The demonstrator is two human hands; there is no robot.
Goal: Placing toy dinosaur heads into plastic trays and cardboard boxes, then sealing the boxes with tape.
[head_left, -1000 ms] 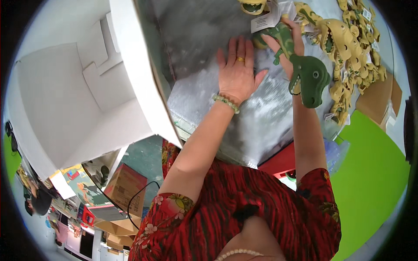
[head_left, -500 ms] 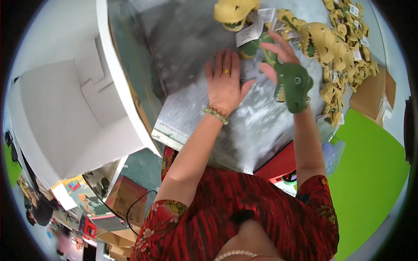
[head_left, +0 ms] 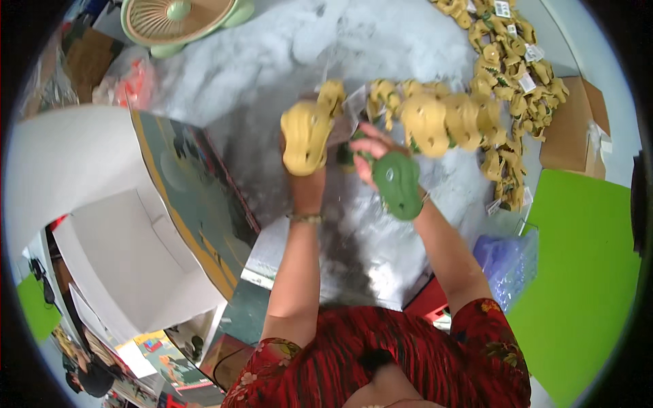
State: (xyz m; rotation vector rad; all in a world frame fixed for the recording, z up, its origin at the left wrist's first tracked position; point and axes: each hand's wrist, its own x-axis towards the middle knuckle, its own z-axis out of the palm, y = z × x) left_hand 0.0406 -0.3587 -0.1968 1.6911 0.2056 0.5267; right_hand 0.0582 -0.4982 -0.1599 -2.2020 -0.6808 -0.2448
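Note:
A yellow dinosaur toy [head_left: 304, 138] with a rounded head lies over my left hand [head_left: 308, 192], which appears to grip it; the toy hides the fingers. Close by on the right, a green dinosaur toy [head_left: 398, 185] rests head-down along my right hand [head_left: 372, 147], whose fingers curl around its narrower part. White tags hang between the two toys. Just beyond my right hand, several yellow dinosaur toys [head_left: 425, 126] sit side by side on the grey work surface [head_left: 252, 81].
A pile of tagged yellow toys [head_left: 513, 88] runs along the right edge, beside a cardboard box [head_left: 578, 129] and a green board [head_left: 578, 272]. To the left stands a large open carton [head_left: 129, 251]. A round pale-green fan [head_left: 178, 17] is at the far left; a purple plastic bag [head_left: 507, 265] lies near my right arm.
My left hand has gone from lying flat on the surface to being under the yellow dinosaur toy. My right hand has shifted left and nearer with the green toy. The head view has swung too.

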